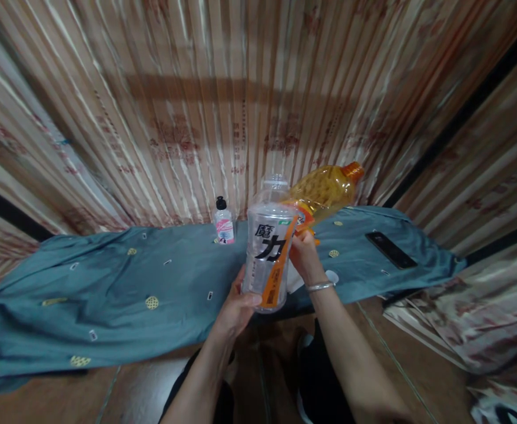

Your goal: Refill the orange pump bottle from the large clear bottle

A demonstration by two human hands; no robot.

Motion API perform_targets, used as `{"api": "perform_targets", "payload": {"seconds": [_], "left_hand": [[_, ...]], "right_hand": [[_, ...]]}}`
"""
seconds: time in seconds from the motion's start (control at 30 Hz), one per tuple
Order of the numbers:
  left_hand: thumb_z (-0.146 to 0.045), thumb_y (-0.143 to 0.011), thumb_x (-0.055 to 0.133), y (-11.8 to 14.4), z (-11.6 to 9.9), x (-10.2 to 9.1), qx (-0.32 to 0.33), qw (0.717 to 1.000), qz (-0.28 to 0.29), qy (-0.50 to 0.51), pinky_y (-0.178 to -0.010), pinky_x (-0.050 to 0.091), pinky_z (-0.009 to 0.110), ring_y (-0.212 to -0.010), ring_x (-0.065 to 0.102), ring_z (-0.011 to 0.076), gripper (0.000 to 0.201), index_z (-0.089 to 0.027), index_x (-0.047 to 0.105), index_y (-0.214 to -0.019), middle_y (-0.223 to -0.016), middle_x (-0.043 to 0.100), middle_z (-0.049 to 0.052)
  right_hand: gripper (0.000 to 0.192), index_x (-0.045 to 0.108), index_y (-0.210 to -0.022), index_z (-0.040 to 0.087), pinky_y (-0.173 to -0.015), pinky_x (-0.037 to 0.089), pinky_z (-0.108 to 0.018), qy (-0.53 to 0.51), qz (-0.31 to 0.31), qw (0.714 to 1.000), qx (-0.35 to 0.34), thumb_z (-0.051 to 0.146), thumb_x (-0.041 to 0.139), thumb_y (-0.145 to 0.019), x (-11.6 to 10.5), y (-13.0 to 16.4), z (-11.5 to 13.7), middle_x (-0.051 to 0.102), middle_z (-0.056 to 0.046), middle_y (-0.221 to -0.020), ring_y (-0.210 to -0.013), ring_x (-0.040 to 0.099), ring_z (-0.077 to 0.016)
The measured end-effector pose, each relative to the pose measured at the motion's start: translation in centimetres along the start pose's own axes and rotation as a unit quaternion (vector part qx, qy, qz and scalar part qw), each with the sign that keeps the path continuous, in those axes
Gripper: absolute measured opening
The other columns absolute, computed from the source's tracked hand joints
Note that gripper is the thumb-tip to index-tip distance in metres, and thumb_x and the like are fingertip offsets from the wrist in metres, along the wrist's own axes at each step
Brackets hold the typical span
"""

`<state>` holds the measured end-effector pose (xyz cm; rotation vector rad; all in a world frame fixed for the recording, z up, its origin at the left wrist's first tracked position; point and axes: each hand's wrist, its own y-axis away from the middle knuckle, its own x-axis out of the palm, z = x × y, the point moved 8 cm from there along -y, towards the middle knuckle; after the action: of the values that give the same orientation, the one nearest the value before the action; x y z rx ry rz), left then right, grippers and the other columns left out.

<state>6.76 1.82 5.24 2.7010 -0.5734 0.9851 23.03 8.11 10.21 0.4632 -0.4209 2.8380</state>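
My left hand (pixel 237 309) grips the lower part of a clear plastic drink bottle (pixel 268 247) with black characters and an orange stripe on its label, held upright in front of me. Behind it, my right hand (pixel 305 254) holds a large yellow oil bottle (pixel 324 188) with an orange cap, tilted so that the cap points up and to the right. A silver bangle (pixel 320 287) circles my right wrist. Both bottles are raised above a surface covered with a blue-grey cloth (pixel 121 282).
A small bottle with a black cap and pink label (pixel 224 222) stands on the cloth near the wall. A black phone (pixel 390 249) lies on the cloth at the right. Striped curtains (pixel 196 106) hang behind. My legs and brown floor tiles show below.
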Motion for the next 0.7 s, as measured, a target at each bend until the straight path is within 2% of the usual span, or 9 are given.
{"api": "perform_targets", "payload": {"seconds": [0.1,0.2,0.3,0.43,0.57,0.7], "left_hand": [[-0.025,-0.049,0.086,0.0,0.1,0.0,-0.005,1.0,0.003,0.0,-0.111,0.056,0.058,-0.121,0.077,0.0446,0.071,-0.018,0.078,-0.12,-0.108,0.086,0.012],[-0.029,-0.051,0.087,0.1,0.2,-0.1,-0.007,1.0,0.004,0.0,-0.11,0.057,0.059,-0.122,0.076,0.0465,0.067,-0.017,0.079,-0.116,-0.105,0.086,0.013],[-0.029,-0.051,0.087,0.1,0.2,-0.2,-0.007,1.0,0.005,0.0,-0.111,0.056,0.06,-0.124,0.075,0.0467,0.068,-0.017,0.078,-0.118,-0.106,0.086,0.013],[-0.027,-0.051,0.088,0.0,0.3,-0.2,-0.012,1.0,0.01,0.0,-0.111,0.056,0.06,-0.125,0.074,0.047,0.07,-0.017,0.077,-0.119,-0.106,0.085,0.013],[-0.024,-0.05,0.089,0.1,0.5,-1.0,-0.01,1.0,0.003,0.002,-0.114,0.053,0.058,-0.126,0.073,0.0448,0.072,-0.019,0.076,-0.12,-0.109,0.084,0.011],[-0.024,-0.049,0.09,0.3,0.9,-1.7,-0.007,1.0,-0.008,0.015,-0.116,0.051,0.058,-0.129,0.072,0.0441,0.071,-0.022,0.074,-0.118,-0.112,0.083,0.01]], "right_hand": [[0.046,0.07,-0.088,0.027,-0.09,0.07,-0.039,-0.09,-0.016,0.996,0.024,0.046,0.098,-0.056,-0.2,0.1,-0.7,0.087,-0.001,-0.098,-0.1,0.083,-0.0288],[0.048,0.071,-0.087,0.027,-0.088,0.071,-0.04,-0.122,-0.008,0.992,0.038,0.043,0.1,-0.053,-0.5,0.1,-1.2,0.088,-0.003,-0.099,-0.095,0.084,-0.0283],[0.049,0.073,-0.087,0.026,-0.09,0.071,-0.041,-0.134,0.002,0.99,0.041,0.045,0.102,-0.052,-0.7,0.1,-1.2,0.088,-0.004,-0.101,-0.095,0.084,-0.0287],[0.048,0.071,-0.083,0.027,-0.097,0.07,-0.042,-0.134,0.005,0.991,0.025,0.043,0.103,-0.051,-0.7,-0.1,-0.5,0.088,-0.004,-0.101,-0.105,0.084,-0.0305],[0.049,0.067,-0.083,0.027,-0.099,0.069,-0.045,-0.138,0.001,0.99,0.017,0.04,0.103,-0.052,-0.6,0.1,0.0,0.086,-0.002,-0.093,-0.107,0.083,-0.0318],[0.054,0.069,-0.091,0.028,-0.097,0.069,-0.042,-0.125,-0.03,0.992,-0.002,0.036,0.103,-0.05,-1.0,0.5,0.7,0.083,0.001,-0.082,-0.101,0.084,-0.0294]]}}
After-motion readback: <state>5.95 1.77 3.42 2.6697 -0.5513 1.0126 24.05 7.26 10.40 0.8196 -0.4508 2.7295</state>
